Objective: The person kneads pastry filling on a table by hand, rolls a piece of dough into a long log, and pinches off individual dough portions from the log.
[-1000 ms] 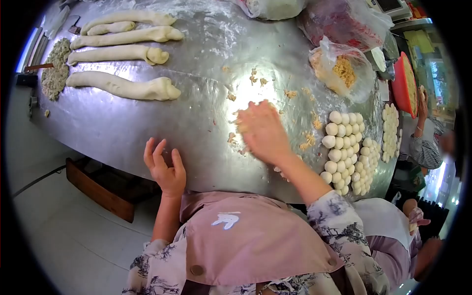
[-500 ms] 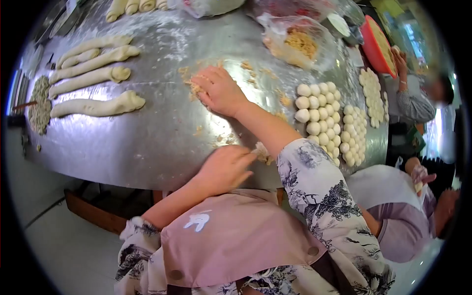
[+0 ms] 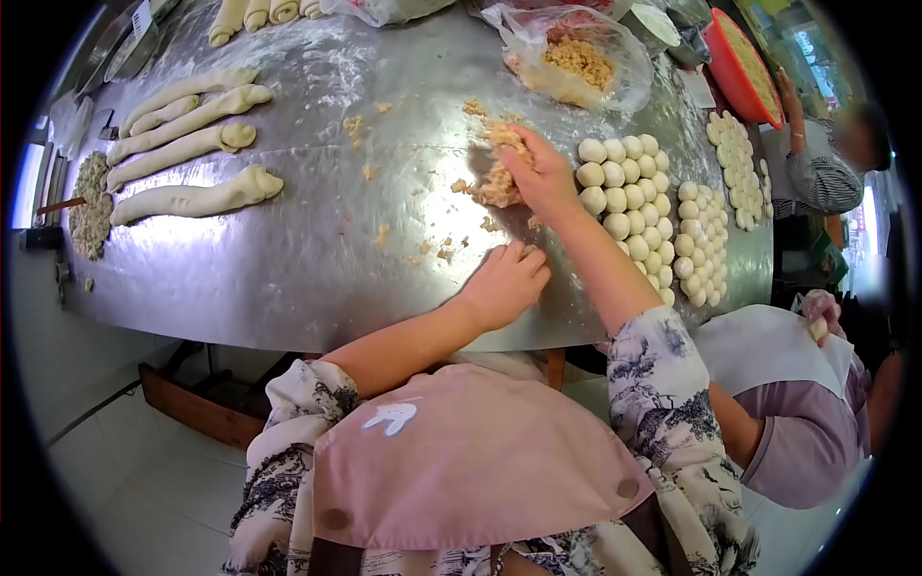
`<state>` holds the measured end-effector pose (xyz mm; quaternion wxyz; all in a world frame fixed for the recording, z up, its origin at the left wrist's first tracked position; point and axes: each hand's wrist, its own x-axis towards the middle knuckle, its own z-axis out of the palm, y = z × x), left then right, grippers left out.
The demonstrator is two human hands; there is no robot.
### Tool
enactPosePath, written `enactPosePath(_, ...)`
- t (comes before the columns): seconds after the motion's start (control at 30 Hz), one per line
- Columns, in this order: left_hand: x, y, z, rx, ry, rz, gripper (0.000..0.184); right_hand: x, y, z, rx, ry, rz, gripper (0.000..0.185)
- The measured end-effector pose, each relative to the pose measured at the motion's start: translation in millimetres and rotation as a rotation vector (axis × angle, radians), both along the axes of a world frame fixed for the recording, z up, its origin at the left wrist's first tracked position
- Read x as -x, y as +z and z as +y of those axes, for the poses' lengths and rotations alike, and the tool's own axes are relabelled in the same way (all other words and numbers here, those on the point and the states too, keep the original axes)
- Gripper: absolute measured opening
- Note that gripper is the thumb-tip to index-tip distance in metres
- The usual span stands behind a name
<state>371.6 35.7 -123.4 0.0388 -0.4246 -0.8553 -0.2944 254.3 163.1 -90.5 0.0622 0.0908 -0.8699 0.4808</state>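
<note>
We start at the far left, where a lumpy, pale pile (image 3: 89,213) sits by the end of the metal table (image 3: 317,274), and just beside it we've got long dough rolls (image 3: 197,199) lying side by side, with shorter thick rolls (image 3: 257,13) up at the far edge. Across the middle, crumbs (image 3: 354,126) are scattered over the shiny top, and here's the action: a clump of crumbly filling (image 3: 498,171) on the table, right up against our right hand. Our left hand (image 3: 504,288) is low and near the table edge, fingers loosely curled under, and we can't tell whether it has hold of anything. Our right hand (image 3: 547,180) is partly closed, thumb and fingers gripping that clump. Beyond it, we see an open plastic bag (image 3: 629,72) of the same-looking filling, then round dough balls (image 3: 616,174) in rows, smaller balls (image 3: 709,230) beside them, flat dough pieces (image 3: 735,171), a red basin (image 3: 721,51), and at far right a co-worker's hand (image 3: 822,308).
</note>
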Motion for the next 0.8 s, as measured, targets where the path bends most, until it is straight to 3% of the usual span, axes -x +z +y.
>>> enactPosePath(0.13,-4,0,-21,0.006,-0.133,-0.085,0.019,-24,-2,26,-0.220,0.135,-0.026,0.032)
enactPosePath(0.23,-11,6,-39,-0.093,-0.173,-0.086,0.018,-41,-14,20,-0.367,0.306,0.230,0.032)
enactPosePath(0.47,-23,-7,-77,-0.090,-0.171,-0.034,0.019,-57,-7,9,-0.323,0.462,0.256,0.041)
enactPosePath(0.57,-24,11,-120,-0.394,0.233,0.096,0.023,-83,7,-4,-0.303,0.529,0.179,0.047)
enactPosePath(0.63,-25,15,-151,-0.400,0.594,0.210,0.025,-102,12,-24,-0.500,0.468,0.180,0.046)
enactPosePath(0.8,-17,13,-213,-0.293,0.972,0.162,0.020,-85,-5,-83,-0.575,0.376,0.218,0.039)
